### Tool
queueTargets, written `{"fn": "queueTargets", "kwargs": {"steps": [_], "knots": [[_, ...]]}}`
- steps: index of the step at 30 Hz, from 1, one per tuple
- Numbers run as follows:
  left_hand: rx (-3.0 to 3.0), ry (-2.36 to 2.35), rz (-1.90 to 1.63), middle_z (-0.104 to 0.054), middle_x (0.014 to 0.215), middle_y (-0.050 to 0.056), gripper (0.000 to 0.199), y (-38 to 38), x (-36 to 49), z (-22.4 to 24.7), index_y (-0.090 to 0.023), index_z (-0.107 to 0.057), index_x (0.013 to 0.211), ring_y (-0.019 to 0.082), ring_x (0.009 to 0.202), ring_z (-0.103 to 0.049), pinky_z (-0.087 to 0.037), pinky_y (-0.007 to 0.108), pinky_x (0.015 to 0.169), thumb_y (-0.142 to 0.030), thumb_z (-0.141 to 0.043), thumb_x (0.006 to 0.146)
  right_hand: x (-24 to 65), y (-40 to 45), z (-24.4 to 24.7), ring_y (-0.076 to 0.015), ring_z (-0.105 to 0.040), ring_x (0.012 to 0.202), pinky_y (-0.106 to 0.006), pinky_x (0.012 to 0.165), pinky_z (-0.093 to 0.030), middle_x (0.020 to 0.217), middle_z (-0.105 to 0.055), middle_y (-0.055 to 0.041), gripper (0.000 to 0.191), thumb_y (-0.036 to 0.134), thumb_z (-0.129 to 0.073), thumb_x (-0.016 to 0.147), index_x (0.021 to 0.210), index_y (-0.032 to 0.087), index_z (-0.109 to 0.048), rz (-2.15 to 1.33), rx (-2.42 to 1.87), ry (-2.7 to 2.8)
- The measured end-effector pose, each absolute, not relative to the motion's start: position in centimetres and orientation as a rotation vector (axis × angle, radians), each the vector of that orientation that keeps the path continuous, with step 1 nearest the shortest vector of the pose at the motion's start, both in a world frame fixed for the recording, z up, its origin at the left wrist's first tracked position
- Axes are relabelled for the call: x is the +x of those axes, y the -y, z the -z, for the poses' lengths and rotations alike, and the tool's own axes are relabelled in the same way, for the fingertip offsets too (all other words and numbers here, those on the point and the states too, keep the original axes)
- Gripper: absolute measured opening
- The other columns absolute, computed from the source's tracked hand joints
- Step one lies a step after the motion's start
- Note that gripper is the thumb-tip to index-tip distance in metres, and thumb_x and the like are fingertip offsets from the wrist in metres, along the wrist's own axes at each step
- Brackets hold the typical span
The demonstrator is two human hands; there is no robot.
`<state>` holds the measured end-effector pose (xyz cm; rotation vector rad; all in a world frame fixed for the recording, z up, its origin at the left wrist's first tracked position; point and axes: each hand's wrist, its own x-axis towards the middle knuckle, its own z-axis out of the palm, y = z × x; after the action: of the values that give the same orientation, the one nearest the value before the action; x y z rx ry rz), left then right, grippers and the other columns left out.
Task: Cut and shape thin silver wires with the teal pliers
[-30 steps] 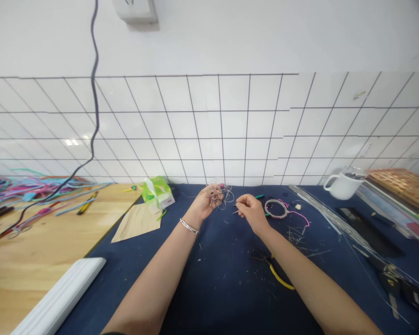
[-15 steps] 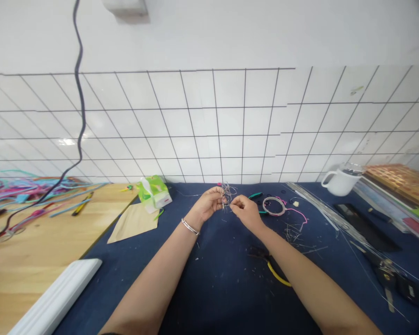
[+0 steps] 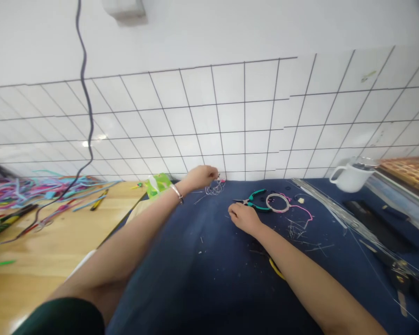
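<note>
Left hand (image 3: 200, 177) is stretched way out, wrist bent, right at the wire tangle (image 3: 214, 188) near the back of the blue counter (image 3: 181, 279); can't tell if the grip's closed on it. Right hand (image 3: 243, 217) sits low, curled beside the pliers (image 3: 254, 203), grip contents hidden. White tiled wall (image 3: 232, 125) behind.

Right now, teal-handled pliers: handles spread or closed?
Spread: the teal-handled pliers lie with handles angled apart, dark-blue cloth showing between.
</note>
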<state>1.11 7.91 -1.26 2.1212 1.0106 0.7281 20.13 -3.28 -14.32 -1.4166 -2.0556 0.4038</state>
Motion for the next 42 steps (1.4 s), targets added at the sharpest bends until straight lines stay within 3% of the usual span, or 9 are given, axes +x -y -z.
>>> {"fn": "queueTargets", "kwargs": {"steps": [8, 16, 20, 25, 30, 35, 38, 42], "knots": [[2.506, -1.132, -0.250, -0.054, 0.049, -0.001, 0.019, -10.5, 2.6, -5.2, -0.018, -0.064, 0.054, 0.012, 0.054, -0.043, -0.024, 0.024, 0.055, 0.000, -0.060, 0.052, 19.9, 3.4, 14.6, -0.0200, -0.055, 0.091, -0.027, 0.078, -0.037, 0.091, -0.062, -0.0081, 0.018, 0.023, -0.044, 0.083, 0.090, 0.021, -0.061, -0.316, -1.413, 2.346], [2.644, -1.146, -0.140, -0.055, 0.051, 0.000, 0.020, -11.2, 3.4, -6.9, -0.017, -0.066, 0.057, 0.013, 0.056, -0.045, -0.024, 0.024, 0.058, 0.001, -0.061, 0.052, 20.1, 3.1, 14.9, -0.0193, -0.056, 0.085, -0.028, 0.075, -0.037, 0.084, -0.062, -0.0068, 0.012, 0.022, -0.051, 0.078, 0.080, 0.020, -0.062, -0.467, -1.349, 2.179], [2.581, -1.062, -0.185, -0.061, 0.062, -0.001, 0.019, -10.8, 3.8, -7.2, -0.018, -0.069, 0.066, 0.012, 0.057, -0.048, -0.028, 0.022, 0.056, -0.003, -0.064, 0.054, 20.1, 2.4, 15.1, -0.0161, -0.058, 0.073, -0.026, 0.069, -0.040, 0.073, -0.062, -0.0017, 0.006, 0.021, -0.055, 0.073, 0.074, 0.020, -0.061, -0.655, -1.288, 1.945], [2.325, -0.772, -0.313, -0.062, 0.065, 0.002, 0.018, -7.9, 5.4, -5.9, -0.014, -0.068, 0.077, 0.013, 0.059, -0.054, -0.035, 0.021, 0.054, -0.007, -0.065, 0.061, 20.5, 1.6, 13.6, -0.0124, -0.059, 0.060, -0.022, 0.050, -0.043, 0.081, -0.062, -0.0014, 0.027, 0.034, -0.045, 0.080, 0.104, 0.021, -0.050, -0.830, -1.171, 1.516], [2.171, -0.684, -0.309, -0.062, 0.066, 0.002, 0.021, -5.6, 6.5, -4.3, -0.014, -0.066, 0.084, 0.013, 0.058, -0.056, -0.039, 0.021, 0.053, -0.010, -0.065, 0.063, 21.4, 1.8, 10.6, -0.0124, -0.061, 0.067, -0.020, 0.048, -0.045, 0.100, -0.059, -0.0036, 0.050, 0.041, -0.054, 0.077, 0.121, 0.026, -0.036, -0.865, -1.016, 1.236], [2.254, -0.646, -0.196, -0.063, 0.074, 0.000, 0.020, -5.3, 6.9, -4.0, -0.016, -0.062, 0.088, 0.010, 0.063, -0.056, -0.039, 0.019, 0.055, -0.014, -0.060, 0.068, 21.5, 2.6, 9.0, -0.0096, -0.055, 0.054, -0.020, 0.047, -0.042, 0.075, -0.061, -0.0001, 0.028, 0.041, -0.058, 0.075, 0.095, 0.021, -0.056, -0.894, -0.934, 1.172], [2.304, -0.707, -0.185, -0.063, 0.073, 0.000, 0.017, -5.6, 6.8, -4.1, -0.016, -0.062, 0.083, 0.010, 0.062, -0.055, -0.039, 0.018, 0.054, -0.014, -0.056, 0.068, 21.7, 2.8, 8.8, -0.0089, -0.051, 0.049, -0.021, 0.047, -0.040, 0.063, -0.059, 0.0016, 0.022, 0.041, -0.058, 0.076, 0.079, 0.019, -0.059, -0.898, -0.928, 1.160], [2.317, -0.809, -0.156, -0.063, 0.069, 0.001, 0.017, -6.3, 6.5, -3.9, -0.016, -0.063, 0.080, 0.010, 0.058, -0.055, -0.039, 0.018, 0.052, -0.013, -0.055, 0.066, 22.2, 2.6, 9.1, -0.0088, -0.050, 0.047, -0.021, 0.047, -0.039, 0.057, -0.058, 0.0026, 0.023, 0.041, -0.059, 0.074, 0.074, 0.019, -0.060, -0.910, -0.938, 1.124]]}}
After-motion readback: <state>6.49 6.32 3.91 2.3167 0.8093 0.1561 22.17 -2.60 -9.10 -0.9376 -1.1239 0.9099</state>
